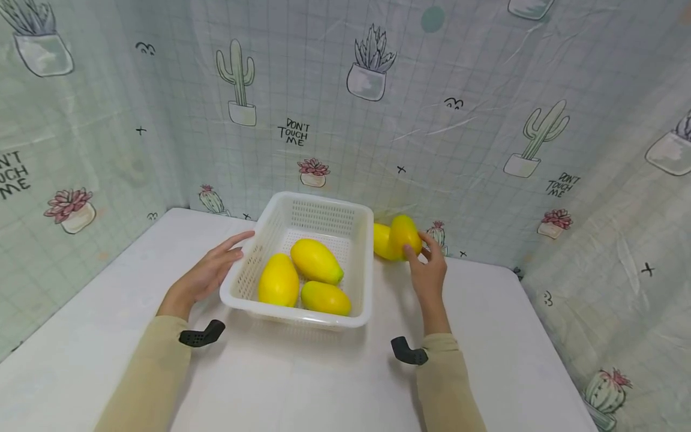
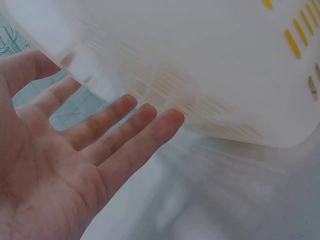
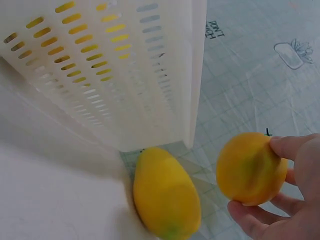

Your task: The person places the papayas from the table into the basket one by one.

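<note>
A white perforated plastic basket [image 1: 300, 316] stands on the table with three yellow mangoes inside, one of them a mango [image 1: 278, 281] by the left wall. My left hand [image 1: 207, 275] is at the basket's left side. In the left wrist view its fairly straight fingers [image 2: 165, 125] lie against the basket's outer wall. To the right of the basket, my right hand [image 1: 430, 273] pinches a mango [image 1: 406, 235] between thumb and fingers, held up off the table. Behind that fruit another mango [image 3: 167, 195] lies on the table beside the basket, partly hidden in the head view.
The white table [image 1: 480, 336] ends at a patterned curtain [image 1: 324, 90] with printed cacti, which hangs at the back and on both sides. A black wrist-worn device [image 1: 408, 351] sits by the right sleeve, and a similar device [image 1: 202, 334] by the left.
</note>
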`<state>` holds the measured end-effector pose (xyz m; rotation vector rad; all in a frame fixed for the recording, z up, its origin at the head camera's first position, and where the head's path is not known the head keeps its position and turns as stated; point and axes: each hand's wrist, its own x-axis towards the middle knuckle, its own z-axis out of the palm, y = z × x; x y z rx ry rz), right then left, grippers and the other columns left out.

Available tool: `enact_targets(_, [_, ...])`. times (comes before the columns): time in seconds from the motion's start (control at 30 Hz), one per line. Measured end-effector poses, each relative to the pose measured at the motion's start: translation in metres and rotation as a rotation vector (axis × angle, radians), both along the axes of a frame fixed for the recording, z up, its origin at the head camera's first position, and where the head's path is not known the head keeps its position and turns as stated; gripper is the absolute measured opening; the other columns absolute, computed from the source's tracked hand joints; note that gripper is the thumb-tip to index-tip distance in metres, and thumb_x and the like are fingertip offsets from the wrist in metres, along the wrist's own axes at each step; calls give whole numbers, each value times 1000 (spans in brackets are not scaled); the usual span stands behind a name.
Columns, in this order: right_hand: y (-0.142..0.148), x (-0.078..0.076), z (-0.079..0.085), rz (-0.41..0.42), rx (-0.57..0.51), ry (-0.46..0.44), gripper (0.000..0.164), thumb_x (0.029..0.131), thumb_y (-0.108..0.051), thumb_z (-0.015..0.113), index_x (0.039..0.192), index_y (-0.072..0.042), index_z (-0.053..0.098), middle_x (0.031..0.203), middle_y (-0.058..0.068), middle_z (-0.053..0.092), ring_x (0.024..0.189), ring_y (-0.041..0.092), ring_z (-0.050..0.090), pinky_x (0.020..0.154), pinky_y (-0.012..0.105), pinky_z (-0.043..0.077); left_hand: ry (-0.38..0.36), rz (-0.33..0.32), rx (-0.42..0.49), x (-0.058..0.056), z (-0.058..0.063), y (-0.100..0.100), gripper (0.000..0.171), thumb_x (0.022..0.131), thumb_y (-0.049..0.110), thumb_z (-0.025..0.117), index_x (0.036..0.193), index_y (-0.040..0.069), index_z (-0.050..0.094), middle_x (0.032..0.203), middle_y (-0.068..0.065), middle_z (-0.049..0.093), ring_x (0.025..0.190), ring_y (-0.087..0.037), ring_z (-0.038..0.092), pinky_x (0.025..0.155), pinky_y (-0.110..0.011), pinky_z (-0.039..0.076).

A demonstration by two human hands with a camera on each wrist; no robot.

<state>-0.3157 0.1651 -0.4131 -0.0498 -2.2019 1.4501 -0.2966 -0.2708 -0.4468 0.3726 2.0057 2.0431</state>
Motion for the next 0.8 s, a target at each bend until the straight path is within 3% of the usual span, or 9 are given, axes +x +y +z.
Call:
enact_targets(0.17, [-7,1,3,43,12,17,50,85,-40,61,129,-20,48,138,-2,43,122,27,47,95,46,45,-10,-3,10,-1,0,-1,49,98,28,38,144,35,22,151,-7,22,119,-10,50,90,-30,49])
enact_targets(0.43, [-16,7,4,66,38,39,49,84,-43,60,128,-24,48,136,-5,45,121,24,50,92,40,49,-10,-11,3,1,-4,-1,50,98,28,38,144,34,21,151,-7,22,117,-9,52,90,-31,50])
enact_targets(0.6, [-26,10,7,125,44,84,48,84,-40,62,126,-21,50,133,-1,47,119,25,52,89,39,50,-4,5,-13,1,-4,-2,50,97,31,39,144,36,22,152,-6,21,117,-9,51,91,-32,50])
enact_targets(0.8, [-35,12,8,153,63,68,49,84,-41,61,127,-21,49,129,-1,49,118,22,52,89,37,51,7,-18,-12,-1,-4,-3,50,98,29,37,145,36,19,152,-6,20,117,-9,51,91,-34,49])
